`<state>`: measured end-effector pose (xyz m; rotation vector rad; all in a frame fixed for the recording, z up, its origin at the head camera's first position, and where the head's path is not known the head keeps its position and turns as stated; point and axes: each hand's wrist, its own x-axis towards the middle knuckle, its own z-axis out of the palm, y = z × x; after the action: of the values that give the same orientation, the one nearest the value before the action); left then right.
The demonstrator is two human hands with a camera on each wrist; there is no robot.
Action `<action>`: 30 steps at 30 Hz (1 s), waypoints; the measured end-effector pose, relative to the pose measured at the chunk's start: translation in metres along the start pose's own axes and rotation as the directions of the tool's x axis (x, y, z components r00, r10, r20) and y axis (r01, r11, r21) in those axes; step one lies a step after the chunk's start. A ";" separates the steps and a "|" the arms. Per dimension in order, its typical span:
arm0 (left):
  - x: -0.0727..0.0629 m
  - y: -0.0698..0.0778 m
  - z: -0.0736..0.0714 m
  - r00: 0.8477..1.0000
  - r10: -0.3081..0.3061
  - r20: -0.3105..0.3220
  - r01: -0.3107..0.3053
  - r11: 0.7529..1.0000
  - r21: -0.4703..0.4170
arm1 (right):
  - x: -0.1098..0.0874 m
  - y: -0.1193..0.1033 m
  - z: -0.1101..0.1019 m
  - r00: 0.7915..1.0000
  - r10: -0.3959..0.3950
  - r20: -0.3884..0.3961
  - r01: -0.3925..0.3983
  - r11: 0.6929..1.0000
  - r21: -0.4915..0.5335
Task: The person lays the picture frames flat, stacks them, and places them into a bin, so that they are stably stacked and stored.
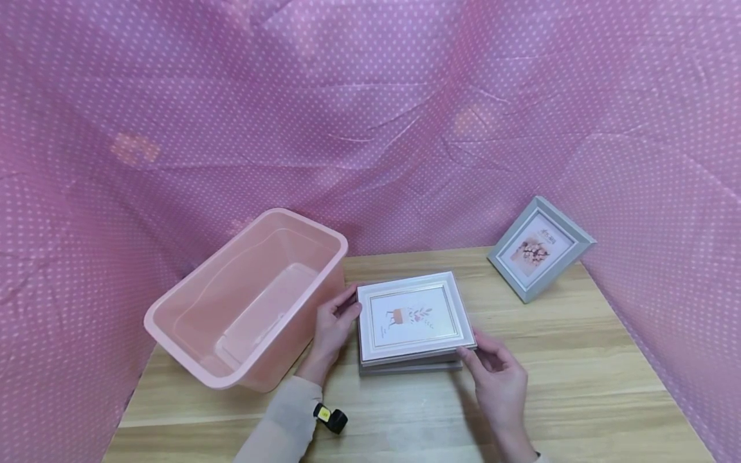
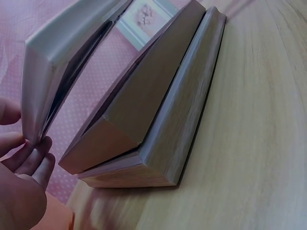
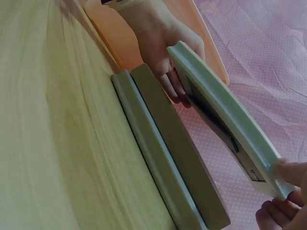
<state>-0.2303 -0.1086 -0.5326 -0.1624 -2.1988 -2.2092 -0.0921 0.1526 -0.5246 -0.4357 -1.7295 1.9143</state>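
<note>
A white picture frame (image 1: pixel 417 318) with a deer print is held face up between both hands. My left hand (image 1: pixel 334 325) grips its left edge, thumb on top and fingers beneath. The right hand (image 1: pixel 500 382) pinches its near right corner. Both wrist views show this frame raised clear of two stacked frames. The upper one is a brownish frame (image 2: pixel 144 91), lying slightly askew on a grey frame (image 3: pixel 144 129) that rests on the table. The pictures of these two are hidden.
A deep pink plastic bin (image 1: pixel 246 302) stands at the left, close to the left forearm. At the back right, a grey-green picture frame (image 1: pixel 573 241) with a flower print stands propped on the wooden table (image 1: pixel 579 379). A pink dotted cloth (image 1: pixel 370 128) hangs around the table.
</note>
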 end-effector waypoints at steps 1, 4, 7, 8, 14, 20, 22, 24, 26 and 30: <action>0.000 -0.001 0.000 1.000 -0.001 0.002 0.001 1.000 -0.001 | 0.000 0.001 0.000 1.000 0.015 0.000 -0.015 1.000 0.003; 0.000 -0.002 0.000 1.000 -0.001 0.008 0.001 1.000 -0.002 | -0.001 0.002 -0.001 0.999 0.041 0.003 -0.041 0.999 -0.025; 0.000 -0.003 0.000 1.000 0.000 0.010 0.000 1.000 -0.007 | -0.002 0.004 -0.002 0.998 0.063 0.006 -0.062 0.996 -0.066; 0.000 -0.003 0.000 1.000 0.002 0.011 -0.002 1.000 -0.004 | -0.003 0.005 -0.002 0.997 0.071 0.007 -0.071 0.995 -0.075; -0.001 -0.005 -0.001 1.000 -0.006 0.019 0.006 1.000 0.021 | -0.004 0.008 -0.001 0.989 0.149 0.004 -0.148 0.987 -0.066; -0.001 -0.008 -0.002 0.999 -0.027 0.020 0.026 0.999 0.034 | -0.006 0.011 -0.001 0.980 0.199 0.009 -0.198 0.976 -0.087; -0.001 -0.009 -0.003 1.000 -0.021 0.020 0.021 0.999 0.034 | -0.006 0.012 -0.001 0.977 0.211 0.016 -0.209 0.974 -0.094; -0.001 -0.010 -0.003 1.000 -0.018 0.018 0.017 0.999 0.038 | -0.006 0.013 -0.002 0.975 0.222 0.022 -0.219 0.971 -0.100; -0.001 -0.010 -0.003 1.000 -0.016 0.017 0.015 0.999 0.043 | -0.006 0.015 -0.001 0.973 0.232 0.021 -0.228 0.967 -0.109; -0.001 -0.010 -0.003 1.000 -0.012 0.023 0.010 0.998 0.068 | -0.008 0.016 -0.001 0.969 0.246 0.010 -0.243 0.961 -0.134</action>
<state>-0.2300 -0.1114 -0.5430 -0.1760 -2.2888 -2.1455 -0.0877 0.1482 -0.5415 -0.7054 -1.9020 1.9864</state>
